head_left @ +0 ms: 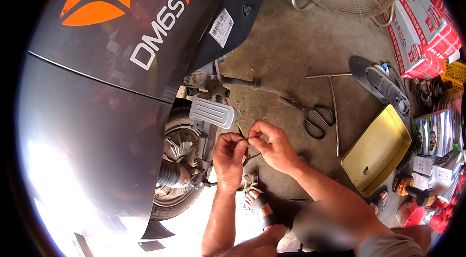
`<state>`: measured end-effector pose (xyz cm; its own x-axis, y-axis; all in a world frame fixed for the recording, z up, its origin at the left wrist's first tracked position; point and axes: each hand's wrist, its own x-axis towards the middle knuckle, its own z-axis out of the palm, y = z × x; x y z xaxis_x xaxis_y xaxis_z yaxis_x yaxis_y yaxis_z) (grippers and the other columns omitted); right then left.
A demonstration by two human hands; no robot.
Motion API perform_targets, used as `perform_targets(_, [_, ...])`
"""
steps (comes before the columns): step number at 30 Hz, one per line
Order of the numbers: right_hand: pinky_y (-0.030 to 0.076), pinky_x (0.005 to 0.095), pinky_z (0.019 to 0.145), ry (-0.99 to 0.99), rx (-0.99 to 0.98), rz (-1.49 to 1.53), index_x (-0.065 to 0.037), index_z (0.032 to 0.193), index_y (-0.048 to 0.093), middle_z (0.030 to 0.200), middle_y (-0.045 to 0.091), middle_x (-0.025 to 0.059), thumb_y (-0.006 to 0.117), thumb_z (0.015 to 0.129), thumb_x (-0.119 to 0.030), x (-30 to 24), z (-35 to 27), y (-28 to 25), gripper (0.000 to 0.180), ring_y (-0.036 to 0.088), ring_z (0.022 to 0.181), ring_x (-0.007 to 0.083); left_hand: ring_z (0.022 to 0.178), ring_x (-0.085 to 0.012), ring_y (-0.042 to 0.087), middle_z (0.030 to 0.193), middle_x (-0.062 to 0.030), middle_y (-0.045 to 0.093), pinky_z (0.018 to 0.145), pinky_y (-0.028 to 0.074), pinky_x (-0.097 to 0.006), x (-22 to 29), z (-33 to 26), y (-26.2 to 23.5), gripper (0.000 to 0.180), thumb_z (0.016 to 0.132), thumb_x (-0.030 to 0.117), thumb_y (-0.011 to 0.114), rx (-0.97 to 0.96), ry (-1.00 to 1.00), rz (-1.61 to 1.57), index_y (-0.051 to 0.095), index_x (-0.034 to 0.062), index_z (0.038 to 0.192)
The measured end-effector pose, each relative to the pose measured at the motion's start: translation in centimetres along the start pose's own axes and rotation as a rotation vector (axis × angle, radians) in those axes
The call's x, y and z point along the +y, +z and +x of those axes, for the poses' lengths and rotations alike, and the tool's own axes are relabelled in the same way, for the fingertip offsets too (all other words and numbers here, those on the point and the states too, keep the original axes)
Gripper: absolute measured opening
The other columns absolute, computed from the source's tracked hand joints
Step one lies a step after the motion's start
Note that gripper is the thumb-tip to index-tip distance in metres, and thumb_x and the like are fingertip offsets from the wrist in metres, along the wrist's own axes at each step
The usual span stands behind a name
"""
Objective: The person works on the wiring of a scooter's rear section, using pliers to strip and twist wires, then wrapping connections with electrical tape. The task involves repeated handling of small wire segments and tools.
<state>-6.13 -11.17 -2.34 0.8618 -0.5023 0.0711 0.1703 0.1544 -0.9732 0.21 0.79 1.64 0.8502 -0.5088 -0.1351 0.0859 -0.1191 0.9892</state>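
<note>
Left half of frame: dark scooter body (111,87), rear wheel (177,160), grey footrest (212,112).
Centre: left hand (229,155) and right hand (271,144), both pinched narrow on a thin yellow-green wire (241,130) held between them just beside the footrest. Step judged: wire ends being joined or twisted; a steady fingertip pinch is called for next.
Right: scissors (313,113), T-handle wrench (334,106), yellow tray (378,150), unused.

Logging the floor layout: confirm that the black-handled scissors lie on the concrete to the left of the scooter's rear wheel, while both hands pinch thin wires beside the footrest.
Not quite. In the head view the scissors lie on the concrete to the right of the rear wheel, not its left. The rest stands: the left hand and right hand pinch thin wires beside the footrest.
</note>
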Motion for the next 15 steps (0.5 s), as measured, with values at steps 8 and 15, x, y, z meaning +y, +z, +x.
perform_targets(8, [0.046,0.0261,0.073,0.037,-0.014,0.034,-0.001,0.088,0.057,0.08,0.06,0.0025,0.063,0.083,0.003,0.08,-0.2,-0.3,0.007,0.055,0.079,0.0093,0.08,-0.0111,0.055,0.094,-0.0054,0.058,0.072,0.047,-0.025,0.68,0.37,-0.3,0.017,0.087,-0.003,0.057,-0.033,-0.126,-0.144,0.053,-0.0015,0.104])
perform_targets(15, [0.046,0.0261,0.075,0.035,0.008,0.027,-0.001,0.088,0.058,0.082,0.061,0.0026,0.062,0.083,0.002,-0.45,-0.03,0.5,0.007,0.056,0.081,0.0097,0.07,-0.0131,0.054,0.083,-0.0066,0.056,0.065,0.047,-0.027,0.2,0.29,0.05,0.012,0.085,-0.001,0.048,0.101,0.005,-0.195,0.05,-0.0015,0.097])
